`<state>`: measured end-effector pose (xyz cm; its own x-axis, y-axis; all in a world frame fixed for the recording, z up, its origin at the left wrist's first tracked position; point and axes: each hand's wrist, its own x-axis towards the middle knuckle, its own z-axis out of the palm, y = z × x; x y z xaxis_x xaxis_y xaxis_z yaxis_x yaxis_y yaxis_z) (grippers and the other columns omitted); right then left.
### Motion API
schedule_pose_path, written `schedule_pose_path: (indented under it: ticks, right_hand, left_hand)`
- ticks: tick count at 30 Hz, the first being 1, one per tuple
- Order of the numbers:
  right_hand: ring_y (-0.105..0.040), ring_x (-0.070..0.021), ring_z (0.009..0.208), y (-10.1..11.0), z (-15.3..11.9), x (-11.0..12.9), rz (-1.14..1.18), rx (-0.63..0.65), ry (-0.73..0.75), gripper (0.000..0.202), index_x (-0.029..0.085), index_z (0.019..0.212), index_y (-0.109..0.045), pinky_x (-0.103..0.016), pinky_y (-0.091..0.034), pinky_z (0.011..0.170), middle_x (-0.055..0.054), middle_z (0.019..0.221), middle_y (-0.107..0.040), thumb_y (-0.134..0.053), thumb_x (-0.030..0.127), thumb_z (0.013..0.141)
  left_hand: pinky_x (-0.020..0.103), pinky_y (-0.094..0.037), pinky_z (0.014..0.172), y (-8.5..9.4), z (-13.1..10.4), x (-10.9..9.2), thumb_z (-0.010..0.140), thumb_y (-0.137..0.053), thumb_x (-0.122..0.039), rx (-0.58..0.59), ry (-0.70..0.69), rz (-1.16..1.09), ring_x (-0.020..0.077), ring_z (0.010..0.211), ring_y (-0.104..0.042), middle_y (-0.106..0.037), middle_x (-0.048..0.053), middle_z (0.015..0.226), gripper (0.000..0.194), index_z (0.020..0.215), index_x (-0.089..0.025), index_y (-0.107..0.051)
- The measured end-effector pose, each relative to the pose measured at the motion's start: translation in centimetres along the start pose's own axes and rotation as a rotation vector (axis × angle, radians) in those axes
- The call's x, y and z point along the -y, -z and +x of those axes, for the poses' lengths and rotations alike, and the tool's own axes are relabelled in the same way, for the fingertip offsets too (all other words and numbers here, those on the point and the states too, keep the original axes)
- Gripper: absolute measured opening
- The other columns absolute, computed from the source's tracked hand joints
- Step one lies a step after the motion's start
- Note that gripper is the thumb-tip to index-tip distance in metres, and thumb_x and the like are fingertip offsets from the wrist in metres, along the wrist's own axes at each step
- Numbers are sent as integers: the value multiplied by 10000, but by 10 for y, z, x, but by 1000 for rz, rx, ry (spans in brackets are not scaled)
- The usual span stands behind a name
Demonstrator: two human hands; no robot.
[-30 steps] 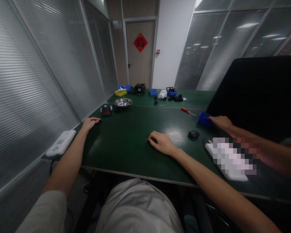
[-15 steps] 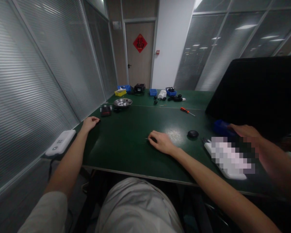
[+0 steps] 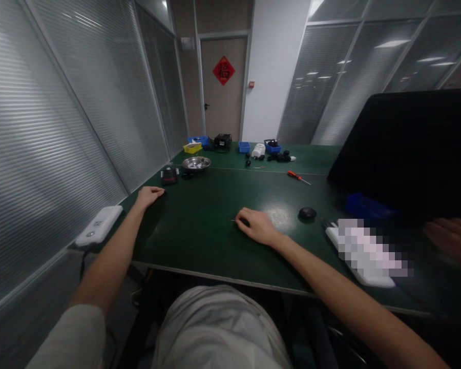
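My left hand is closed in a pinch over the left part of the green table; a small dark thing shows at its fingertips, too small to name. A black and red item and a metal bowl are beyond it. My right hand rests at the middle of the table with its fingers closed; a thin, light tip sticks out to the left of them. What it belongs to is mostly hidden. A black mouse lies to the right of this hand.
An orange screwdriver lies farther back. Blue trays, a yellow tray and a white device line the far end. At the right are a dark monitor, a blue tray and another person's hand.
The other person's hand has moved right, away from the blue tray. My left hand has shifted slightly right. My right hand is nearly unchanged.
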<state>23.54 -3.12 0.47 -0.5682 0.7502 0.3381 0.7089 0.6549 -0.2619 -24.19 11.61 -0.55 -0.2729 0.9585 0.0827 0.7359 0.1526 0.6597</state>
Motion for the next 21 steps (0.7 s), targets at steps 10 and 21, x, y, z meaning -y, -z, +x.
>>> schedule_pose_path:
  ticks: [10,21]
  right_hand:
    - [-618,-154,846,-6,1,-4,19,-39,-1,113,235,1024,-646,-259,-393,720,-22,998,-663,-546,282,1001]
    - [-587,-139,773,0,-3,-5,33,-36,-15,91,229,969,-663,-256,-355,676,-9,934,-650,-580,264,964]
  left_hand:
    - [287,-501,810,-99,-131,-144,879,-718,-418,721,-738,-261,187,917,-665,-742,73,1078,317,1108,-210,-781]
    - [263,-466,783,-106,-157,-152,931,-676,-356,676,-868,-271,161,877,-626,-699,65,1044,272,1134,-200,-769]
